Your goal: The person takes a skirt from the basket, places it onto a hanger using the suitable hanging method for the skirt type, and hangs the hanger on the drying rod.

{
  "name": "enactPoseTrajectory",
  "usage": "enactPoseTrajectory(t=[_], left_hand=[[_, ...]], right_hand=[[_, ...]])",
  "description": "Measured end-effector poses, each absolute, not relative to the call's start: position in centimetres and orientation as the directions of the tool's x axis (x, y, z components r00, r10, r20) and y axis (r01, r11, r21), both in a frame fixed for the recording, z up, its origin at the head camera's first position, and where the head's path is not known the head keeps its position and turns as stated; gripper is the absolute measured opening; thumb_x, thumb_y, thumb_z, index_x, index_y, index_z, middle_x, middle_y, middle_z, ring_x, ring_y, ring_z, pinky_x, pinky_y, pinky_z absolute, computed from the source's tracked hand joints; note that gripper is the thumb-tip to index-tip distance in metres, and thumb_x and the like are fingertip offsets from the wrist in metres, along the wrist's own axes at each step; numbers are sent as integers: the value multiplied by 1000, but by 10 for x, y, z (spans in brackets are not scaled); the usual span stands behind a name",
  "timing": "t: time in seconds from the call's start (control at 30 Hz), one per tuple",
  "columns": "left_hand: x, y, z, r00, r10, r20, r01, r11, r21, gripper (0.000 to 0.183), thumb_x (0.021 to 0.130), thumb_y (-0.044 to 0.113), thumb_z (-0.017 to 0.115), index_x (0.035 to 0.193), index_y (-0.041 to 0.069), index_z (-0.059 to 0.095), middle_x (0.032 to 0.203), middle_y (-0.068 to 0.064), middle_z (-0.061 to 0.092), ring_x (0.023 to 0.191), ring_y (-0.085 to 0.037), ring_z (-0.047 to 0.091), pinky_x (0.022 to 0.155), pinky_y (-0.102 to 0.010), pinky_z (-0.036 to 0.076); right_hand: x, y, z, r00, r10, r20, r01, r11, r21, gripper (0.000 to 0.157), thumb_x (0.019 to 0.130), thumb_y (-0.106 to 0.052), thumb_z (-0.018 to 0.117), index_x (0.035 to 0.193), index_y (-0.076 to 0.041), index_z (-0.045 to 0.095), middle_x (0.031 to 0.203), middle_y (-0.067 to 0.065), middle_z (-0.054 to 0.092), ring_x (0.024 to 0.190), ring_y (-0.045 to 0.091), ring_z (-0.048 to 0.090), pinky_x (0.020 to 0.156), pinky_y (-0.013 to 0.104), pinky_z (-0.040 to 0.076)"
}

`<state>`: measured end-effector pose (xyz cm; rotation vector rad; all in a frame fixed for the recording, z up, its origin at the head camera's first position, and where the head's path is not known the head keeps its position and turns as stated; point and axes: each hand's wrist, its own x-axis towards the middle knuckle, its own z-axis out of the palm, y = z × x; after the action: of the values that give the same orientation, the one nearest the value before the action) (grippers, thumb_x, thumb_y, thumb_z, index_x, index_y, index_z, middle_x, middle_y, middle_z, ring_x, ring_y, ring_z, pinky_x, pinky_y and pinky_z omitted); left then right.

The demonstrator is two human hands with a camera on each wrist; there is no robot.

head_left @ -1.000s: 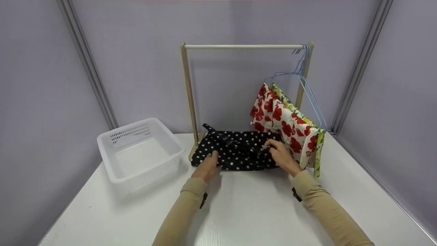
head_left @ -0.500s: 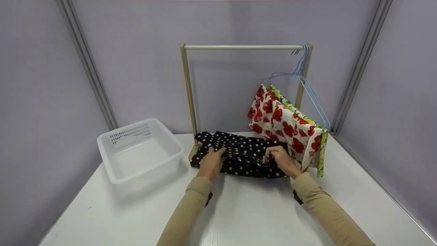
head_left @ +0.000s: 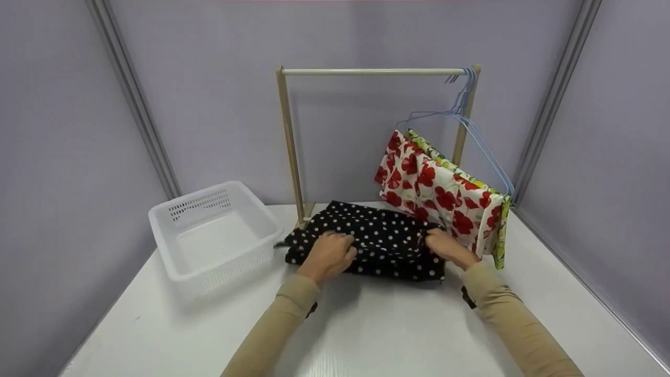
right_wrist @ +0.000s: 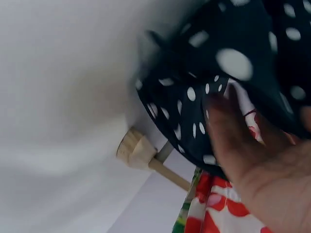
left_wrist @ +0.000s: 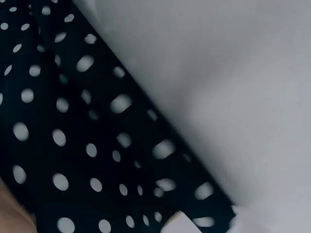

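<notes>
A black garment with white polka dots (head_left: pixel 377 225) lies on the white table below the rack, its near side folded over. My left hand (head_left: pixel 328 255) bends its fingers onto the near left part and grips the fabric. At the right end my right hand (head_left: pixel 449 247) holds the cloth, its fingertips hidden in the folds in the head view. The right wrist view shows fingers (right_wrist: pixel 221 119) reaching into an opening of the polka-dot fabric (right_wrist: pixel 192 104), with cloth passing over the hand. In the left wrist view the dotted fabric (left_wrist: pixel 73 141) fills the left side.
A white plastic basket (head_left: pixel 183 275) stands at left. Behind the garment rises a wooden rack with a white rail (head_left: pixel 366 71). Blue hangers (head_left: pixel 487 149) at its right end carry a red-flowered white cloth (head_left: pixel 426 178) and a yellow-green one (head_left: pixel 502 230), close to my right hand.
The garment has come nearer and its near side has been folded over. My right hand has moved right along it; my left hand has closed onto the fabric. The hanging cloths have swung slightly.
</notes>
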<state>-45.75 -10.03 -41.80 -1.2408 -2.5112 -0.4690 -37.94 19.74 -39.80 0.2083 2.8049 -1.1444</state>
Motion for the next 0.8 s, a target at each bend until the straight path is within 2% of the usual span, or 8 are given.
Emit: enactPoseTrajectory(t=[0.03,0.1,0.2,0.33,0.47,0.53,0.63,0.8], left_hand=[[-456,-102,-420,-588,719,371,807,550,213,24,90,26,43,74,16,58,71,3,60,70,-14,58,71,-29,46],[-453,-105,-424,-608,740,289,788,517,334,28,88,25,44,61,17,49,55,6,47,47,-10,44,47,-25,39],[-452,-109,-429,-636,756,152,736,537,411,32,85,28,47,55,19,43,49,8,40,42,-8,35,40,-24,30],[-451,-113,-434,-656,754,25,690,587,423,29,83,31,51,58,16,50,53,7,41,46,-9,37,43,-25,31],[-447,-113,-437,-664,747,-31,667,611,425,24,80,38,57,88,17,64,79,6,55,66,-12,50,58,-29,44],[-445,-112,-438,-672,740,-35,668,625,404,39,77,43,60,109,21,61,103,3,57,85,-16,55,72,-36,47],[-442,-113,-441,-705,706,-71,637,674,373,58,75,48,62,128,29,47,130,-3,43,108,-25,50,84,-49,43],[-433,-112,-448,-761,626,-170,541,757,368,70,76,42,65,138,36,33,145,-7,26,124,-34,36,89,-59,35]], right_hand=[[-378,199,-398,-973,96,-212,216,709,-671,58,88,-18,33,139,6,22,141,26,23,114,37,36,84,44,39],[-374,200,-400,-949,85,-304,275,695,-665,63,87,-19,38,141,4,18,142,26,20,120,40,33,82,47,43],[-369,200,-403,-924,56,-377,313,678,-665,69,87,-21,48,142,3,14,141,28,21,123,44,30,77,51,47],[-367,197,-406,-919,24,-393,306,672,-675,76,86,-22,53,142,5,8,141,30,18,124,45,28,79,53,46],[-367,199,-408,-928,3,-372,265,707,-656,72,86,-21,54,141,4,15,140,28,24,118,43,36,80,53,45],[-368,201,-410,-936,-5,-352,236,734,-637,66,87,-20,54,140,2,22,137,24,31,114,39,42,81,51,45],[-368,204,-414,-957,-22,-288,165,777,-607,52,89,-21,52,135,-2,35,128,16,43,103,29,48,79,45,44],[-372,208,-423,-996,-17,-86,33,839,-543,32,93,-31,47,111,-6,55,92,7,55,74,20,48,65,33,38]])
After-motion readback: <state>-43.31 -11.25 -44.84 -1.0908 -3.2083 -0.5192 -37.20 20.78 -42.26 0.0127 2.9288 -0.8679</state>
